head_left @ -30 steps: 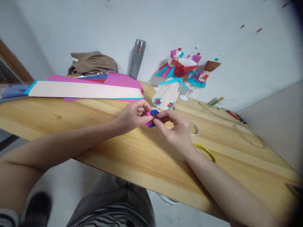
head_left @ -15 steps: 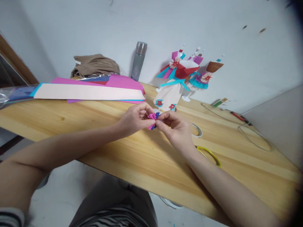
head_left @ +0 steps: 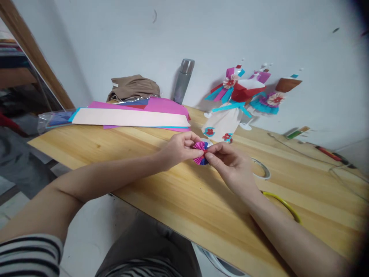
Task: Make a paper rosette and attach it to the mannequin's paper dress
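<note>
Our left hand (head_left: 180, 150) pinches the left side of a pink and blue rosette (head_left: 201, 159) between thumb and fingers; our right hand (head_left: 238, 169) pinches it on the right, thumb and forefinger close to its red centre; so the rosette is held up between our two hands, above the tabletop (head_left: 173, 188), its pleats fanned out in a round; to the right of our right hand lies a pale ring (head_left: 267, 172); nearer us, a yellow loop (head_left: 284, 202) shows beside our right forearm; beyond the rosette stand several paper dresses (head_left: 221, 119), the nearest with a pale skirt and red flowers near its hem; to their left lies a stack of magenta paper (head_left: 165, 107) with a pale strip (head_left: 129, 117) in front; behind the stack we see a brown cloth (head_left: 135, 87) and an upright grey bottle (head_left: 183, 84); far right lies a red-handled tool (head_left: 328, 153).
</note>
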